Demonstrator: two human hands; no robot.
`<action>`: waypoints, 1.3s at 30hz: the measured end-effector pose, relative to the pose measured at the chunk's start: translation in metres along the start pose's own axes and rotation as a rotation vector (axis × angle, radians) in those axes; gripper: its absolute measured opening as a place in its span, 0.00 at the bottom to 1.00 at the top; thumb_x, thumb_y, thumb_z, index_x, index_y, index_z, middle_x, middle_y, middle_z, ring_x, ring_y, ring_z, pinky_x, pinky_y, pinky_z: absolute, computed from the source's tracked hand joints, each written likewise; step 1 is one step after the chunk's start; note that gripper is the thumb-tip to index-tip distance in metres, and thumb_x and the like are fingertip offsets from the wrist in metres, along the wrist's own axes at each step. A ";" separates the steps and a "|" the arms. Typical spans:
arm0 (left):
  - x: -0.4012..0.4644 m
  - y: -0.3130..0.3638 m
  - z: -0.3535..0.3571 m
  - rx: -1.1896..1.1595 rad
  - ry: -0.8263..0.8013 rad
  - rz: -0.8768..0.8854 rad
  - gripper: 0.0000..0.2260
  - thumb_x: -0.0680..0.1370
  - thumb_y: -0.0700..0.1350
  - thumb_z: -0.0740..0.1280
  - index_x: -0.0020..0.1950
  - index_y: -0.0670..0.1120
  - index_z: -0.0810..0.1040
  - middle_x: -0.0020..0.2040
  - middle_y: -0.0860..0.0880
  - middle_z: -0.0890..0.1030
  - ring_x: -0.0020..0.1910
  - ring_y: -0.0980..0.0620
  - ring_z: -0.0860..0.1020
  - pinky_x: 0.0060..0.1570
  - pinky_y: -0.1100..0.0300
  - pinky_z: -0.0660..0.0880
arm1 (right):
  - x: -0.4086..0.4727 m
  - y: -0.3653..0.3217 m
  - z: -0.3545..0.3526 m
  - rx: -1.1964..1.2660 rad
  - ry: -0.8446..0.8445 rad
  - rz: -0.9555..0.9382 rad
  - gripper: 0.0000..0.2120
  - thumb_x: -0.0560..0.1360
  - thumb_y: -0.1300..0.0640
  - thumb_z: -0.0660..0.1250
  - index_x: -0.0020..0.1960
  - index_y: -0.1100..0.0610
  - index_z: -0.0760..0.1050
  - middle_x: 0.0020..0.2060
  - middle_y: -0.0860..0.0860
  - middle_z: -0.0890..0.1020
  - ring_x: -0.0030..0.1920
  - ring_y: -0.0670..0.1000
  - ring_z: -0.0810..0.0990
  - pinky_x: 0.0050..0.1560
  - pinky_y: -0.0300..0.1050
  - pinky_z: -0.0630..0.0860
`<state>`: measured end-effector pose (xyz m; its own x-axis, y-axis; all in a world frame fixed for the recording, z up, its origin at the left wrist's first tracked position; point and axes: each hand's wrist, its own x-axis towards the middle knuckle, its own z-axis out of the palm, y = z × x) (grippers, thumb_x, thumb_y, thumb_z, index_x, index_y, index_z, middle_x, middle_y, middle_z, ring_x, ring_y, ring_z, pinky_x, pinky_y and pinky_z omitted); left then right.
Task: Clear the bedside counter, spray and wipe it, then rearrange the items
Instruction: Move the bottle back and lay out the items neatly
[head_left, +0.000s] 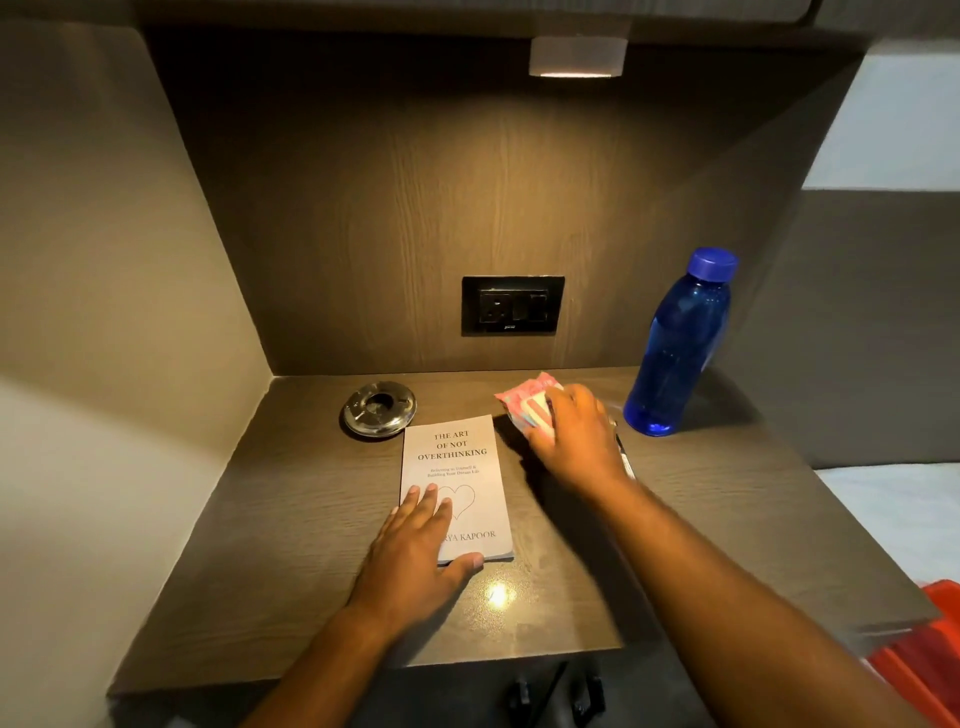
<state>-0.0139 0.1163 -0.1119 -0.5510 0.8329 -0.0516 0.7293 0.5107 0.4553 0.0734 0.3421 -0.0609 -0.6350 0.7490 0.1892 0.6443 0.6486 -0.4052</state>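
A grey paperback book (460, 457) lies flat on the dark wooden counter (291, 545). My left hand (415, 556) rests on the book's near left corner, fingers spread on the cover and thumb at its near edge. A pink and white packet (524, 400) lies to the book's right, and my right hand (576, 436) covers its near side, fingers curled onto it. A round metal ashtray (379, 408) sits behind the book's far left corner. A blue water bottle (675, 348) stands upright at the back right. A pen (625, 460) peeks out beside my right wrist.
A black socket plate (511, 305) is set in the back wall. A lamp (576, 56) glows under the shelf above. Walls close the counter's left and back. A bed with white sheet (893, 514) and a red object (930, 660) lie to the right.
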 end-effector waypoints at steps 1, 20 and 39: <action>0.000 0.000 -0.001 -0.003 -0.010 -0.004 0.37 0.74 0.68 0.58 0.78 0.54 0.51 0.79 0.55 0.46 0.78 0.53 0.42 0.74 0.50 0.45 | 0.018 0.000 -0.007 -0.022 -0.033 -0.102 0.26 0.75 0.45 0.67 0.70 0.50 0.67 0.67 0.52 0.70 0.64 0.55 0.71 0.62 0.53 0.73; 0.001 -0.002 -0.009 0.028 -0.095 0.019 0.36 0.73 0.66 0.64 0.77 0.58 0.55 0.79 0.58 0.49 0.78 0.54 0.45 0.75 0.51 0.49 | 0.023 0.051 -0.008 -0.205 0.063 0.050 0.21 0.76 0.44 0.64 0.66 0.50 0.71 0.61 0.54 0.74 0.59 0.57 0.73 0.56 0.55 0.75; 0.006 0.000 -0.005 0.133 -0.139 0.107 0.41 0.69 0.74 0.57 0.77 0.61 0.48 0.79 0.56 0.42 0.77 0.51 0.37 0.73 0.47 0.39 | -0.063 0.015 0.025 0.055 -0.039 0.334 0.14 0.77 0.43 0.63 0.48 0.53 0.79 0.42 0.50 0.79 0.40 0.51 0.78 0.40 0.47 0.77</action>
<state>-0.0188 0.1203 -0.1075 -0.4130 0.9006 -0.1353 0.8329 0.4336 0.3439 0.1122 0.3015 -0.1017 -0.4097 0.9122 0.0039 0.7959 0.3595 -0.4872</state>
